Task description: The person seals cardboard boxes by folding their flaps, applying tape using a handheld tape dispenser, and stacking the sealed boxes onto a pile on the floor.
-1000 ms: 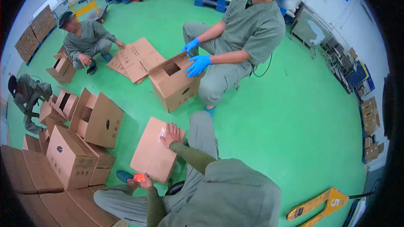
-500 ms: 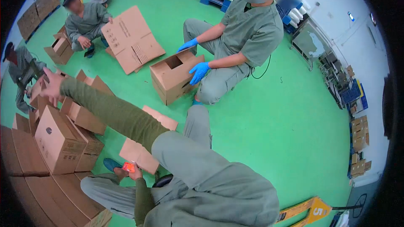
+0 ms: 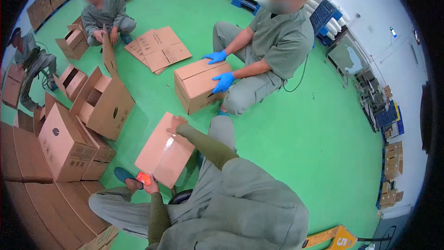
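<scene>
In front of my knees is a cardboard box (image 3: 159,155) with its top flaps closed. A strip of shiny clear tape (image 3: 169,144) runs along part of its seam. My right hand (image 3: 176,123) grips the box at its far upper edge, fingers over the top face. My left hand (image 3: 150,185) is closed around an orange-red tape dispenser (image 3: 143,178), close to the near corner of the same box. Part of the dispenser is hidden by the fingers.
Stacked cartons (image 3: 64,146) stand at my left, with an open carton (image 3: 108,111) beside them. Across from me a person in blue gloves (image 3: 224,81) holds a closed box (image 3: 199,83). Flattened cartons (image 3: 162,48) lie behind. A yellow pallet jack (image 3: 333,238) is lower right.
My right hand has come back from the cartons at the left onto the box before me. The box's flaps now lie closed. The gloved person's box is now closed on top.
</scene>
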The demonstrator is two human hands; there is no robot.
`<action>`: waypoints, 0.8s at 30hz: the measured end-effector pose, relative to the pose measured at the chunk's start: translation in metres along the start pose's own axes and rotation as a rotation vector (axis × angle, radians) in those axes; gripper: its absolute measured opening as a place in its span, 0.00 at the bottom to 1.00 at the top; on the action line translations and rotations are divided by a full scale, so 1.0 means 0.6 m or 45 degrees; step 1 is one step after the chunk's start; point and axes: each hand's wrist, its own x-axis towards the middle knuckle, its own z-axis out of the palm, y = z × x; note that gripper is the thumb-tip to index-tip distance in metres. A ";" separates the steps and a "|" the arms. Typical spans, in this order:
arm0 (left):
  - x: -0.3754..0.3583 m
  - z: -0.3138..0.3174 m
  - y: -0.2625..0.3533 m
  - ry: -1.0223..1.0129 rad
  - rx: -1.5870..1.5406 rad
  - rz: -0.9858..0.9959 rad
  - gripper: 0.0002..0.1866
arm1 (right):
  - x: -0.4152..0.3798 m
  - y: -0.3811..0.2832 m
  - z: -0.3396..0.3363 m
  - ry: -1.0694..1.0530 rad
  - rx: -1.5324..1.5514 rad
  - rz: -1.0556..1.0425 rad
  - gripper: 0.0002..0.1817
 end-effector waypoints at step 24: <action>-0.082 0.006 0.115 0.215 0.106 0.151 0.30 | -0.024 0.046 0.029 0.336 0.172 0.330 0.48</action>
